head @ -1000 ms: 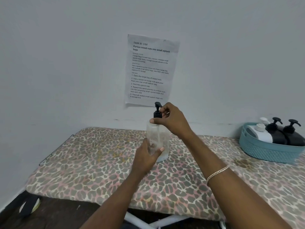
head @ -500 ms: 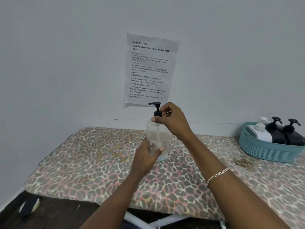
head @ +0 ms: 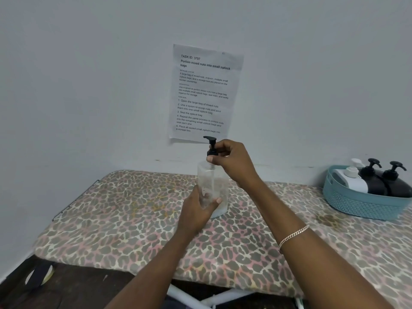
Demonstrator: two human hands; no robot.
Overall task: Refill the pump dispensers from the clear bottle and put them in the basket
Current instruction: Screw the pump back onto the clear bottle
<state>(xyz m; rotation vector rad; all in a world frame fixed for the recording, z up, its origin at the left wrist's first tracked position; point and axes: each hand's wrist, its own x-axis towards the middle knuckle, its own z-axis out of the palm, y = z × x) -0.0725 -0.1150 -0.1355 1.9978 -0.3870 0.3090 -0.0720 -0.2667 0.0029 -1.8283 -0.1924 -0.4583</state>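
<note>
A clear pump bottle [head: 219, 186] stands upright on the leopard-print board [head: 124, 215], with a little pale liquid at its bottom. My left hand [head: 197, 210] grips its lower body from the front. My right hand [head: 231, 160] pinches the black pump collar [head: 212, 151] at the neck; the spout points left. At the far right a teal basket [head: 361, 202] holds one white dispenser [head: 351, 177] and two black dispensers [head: 379, 181], all leaning back.
A printed paper sheet [head: 205, 94] is taped to the white wall right behind the bottle. The board's left metal edge [head: 75, 198] and front edge drop off to a dark floor with a tape roll [head: 40, 276].
My right hand has twisted the pump head: its spout swung from facing me to pointing left. The left hand and bottle stayed in place.
</note>
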